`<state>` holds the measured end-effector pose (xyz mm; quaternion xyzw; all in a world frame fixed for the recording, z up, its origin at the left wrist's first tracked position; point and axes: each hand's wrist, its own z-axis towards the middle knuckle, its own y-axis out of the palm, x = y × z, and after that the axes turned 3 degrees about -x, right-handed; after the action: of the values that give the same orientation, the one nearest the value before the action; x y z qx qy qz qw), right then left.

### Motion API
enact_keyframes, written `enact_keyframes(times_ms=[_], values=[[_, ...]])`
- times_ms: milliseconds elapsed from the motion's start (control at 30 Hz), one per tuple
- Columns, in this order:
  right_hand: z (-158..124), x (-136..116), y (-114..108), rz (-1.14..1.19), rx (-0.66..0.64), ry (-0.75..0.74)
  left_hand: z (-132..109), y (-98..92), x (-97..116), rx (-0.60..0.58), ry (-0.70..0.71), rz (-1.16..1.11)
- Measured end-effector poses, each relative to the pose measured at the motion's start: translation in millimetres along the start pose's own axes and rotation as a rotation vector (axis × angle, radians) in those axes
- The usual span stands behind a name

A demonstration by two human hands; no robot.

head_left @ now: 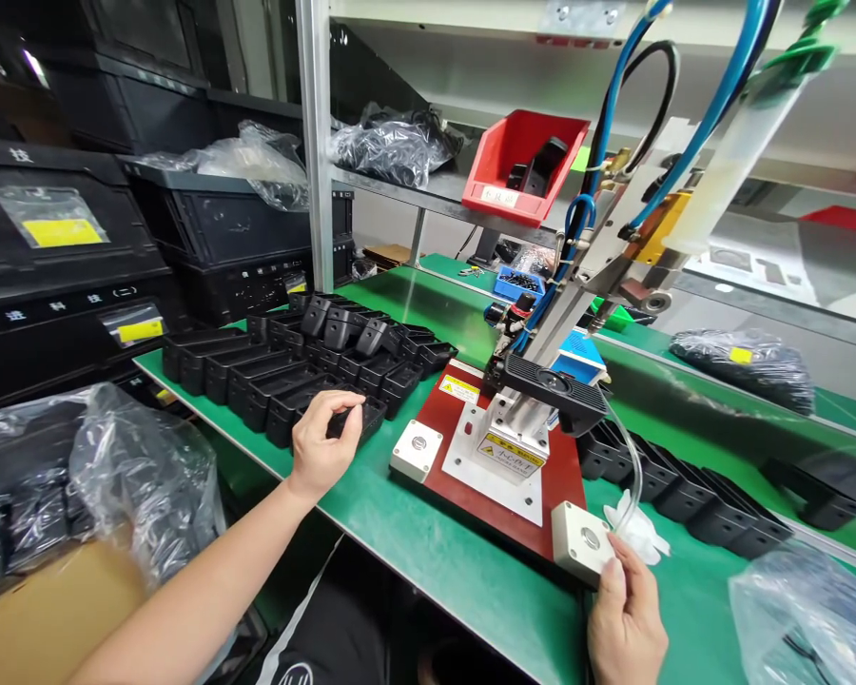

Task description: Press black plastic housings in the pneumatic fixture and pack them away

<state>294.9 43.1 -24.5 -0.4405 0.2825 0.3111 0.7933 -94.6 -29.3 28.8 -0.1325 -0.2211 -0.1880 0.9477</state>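
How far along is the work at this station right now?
Looks done: a row of black housings lies right of the machine, seemingly processed. In hand: one loaded housing is on the machine; the right hand touches the white button box, and the left hand pinches a black part. Left: many rows of parts wait on the left side.
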Motion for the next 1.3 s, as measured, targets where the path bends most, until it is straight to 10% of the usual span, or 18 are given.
enact_keyframes(times_ms=[433, 800, 1300], values=[[-1.9, -2.5, 0.1, 0.023, 0.001, 0.016, -15.2, 10.3, 21.9, -0.080, 0.222, -0.050], [-4.0, -1.4, -0.4, 0.038, -0.013, 0.004, -61.6, 37.5, 49.2, -0.573, 0.412, -0.129], [-1.3, -8.9, -6.3, 0.148, -0.094, 0.049, -66.5, 42.4, 42.4, -0.511, 0.287, -0.071]])
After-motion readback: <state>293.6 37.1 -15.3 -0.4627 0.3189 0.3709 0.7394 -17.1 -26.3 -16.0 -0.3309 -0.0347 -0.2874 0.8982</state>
